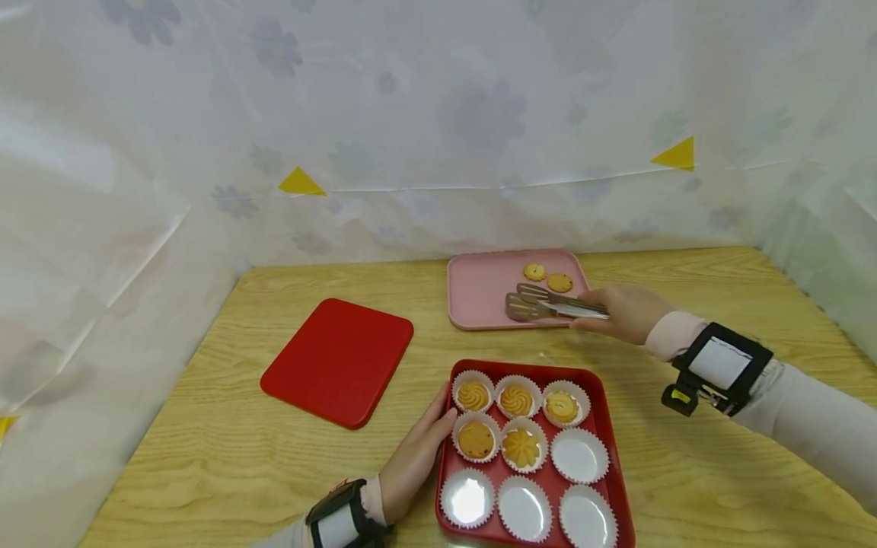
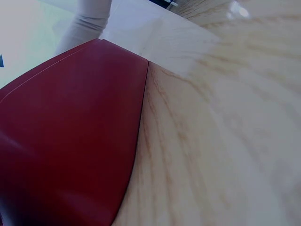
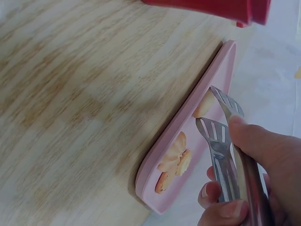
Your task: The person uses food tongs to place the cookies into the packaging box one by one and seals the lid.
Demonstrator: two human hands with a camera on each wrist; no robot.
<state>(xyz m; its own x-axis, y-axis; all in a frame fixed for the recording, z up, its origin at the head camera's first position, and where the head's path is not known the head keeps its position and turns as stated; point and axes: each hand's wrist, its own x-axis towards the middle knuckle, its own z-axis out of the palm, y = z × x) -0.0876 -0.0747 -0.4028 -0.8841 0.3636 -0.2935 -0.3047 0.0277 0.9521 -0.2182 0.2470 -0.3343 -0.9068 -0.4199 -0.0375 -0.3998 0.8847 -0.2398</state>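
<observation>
My right hand [image 1: 626, 312] grips metal slotted tongs [image 1: 562, 304] over the pink tray [image 1: 473, 281]. In the right wrist view the tong tips stand on either side of a pale cookie [image 3: 204, 104]; several other cookies [image 3: 175, 151] lie farther along that tray. My left hand [image 1: 414, 453] rests along the left side of a red box [image 1: 612, 426], its thumb at the rim and fingers along the outer wall. White paper cups [image 1: 579, 455] line the box; several hold cookies [image 1: 521, 447], and the others have nothing in them. The left wrist view shows the box's red outer wall [image 2: 70, 136], with fingers hidden.
A flat red lid [image 1: 337, 361] lies on the wooden table [image 1: 226, 426] left of the box. Behind the table hangs a pale flowered sheet [image 1: 411, 114] with yellow triangles [image 1: 301, 183]. The pink tray stands near the table's back edge.
</observation>
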